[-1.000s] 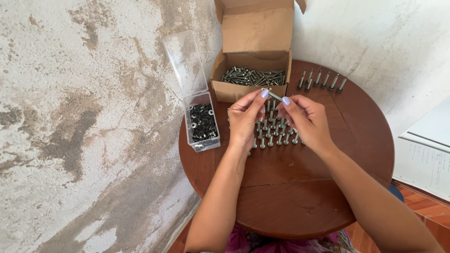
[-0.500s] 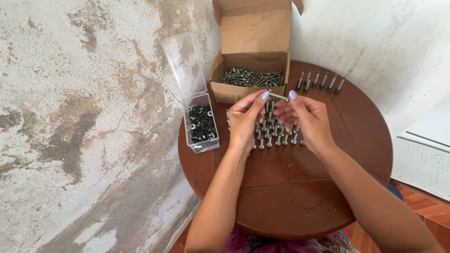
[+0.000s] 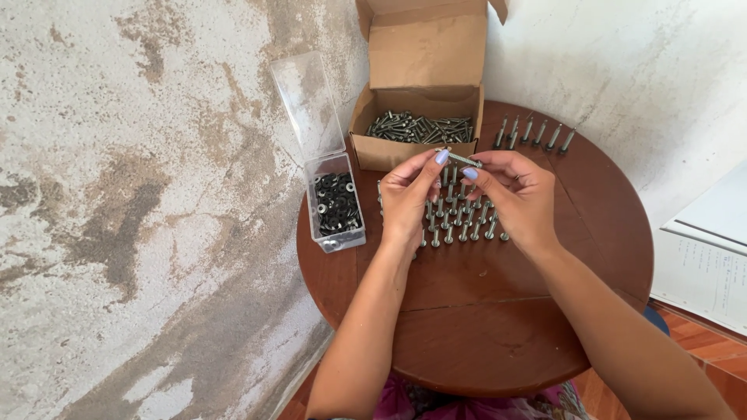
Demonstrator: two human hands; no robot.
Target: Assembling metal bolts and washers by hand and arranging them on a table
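Left hand (image 3: 406,194) and right hand (image 3: 520,196) together pinching one silver metal bolt (image 3: 462,159), above rows of upright bolts (image 3: 461,222), round brown wooden table (image 3: 498,327)

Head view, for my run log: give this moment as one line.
left hand: pinches bolt | right hand: pinches same bolt | below: upright bolts | table: cardboard box, washer case

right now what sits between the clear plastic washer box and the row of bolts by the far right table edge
In the head view, the open cardboard box of bolts sits between them, with both hands nearer the camera.
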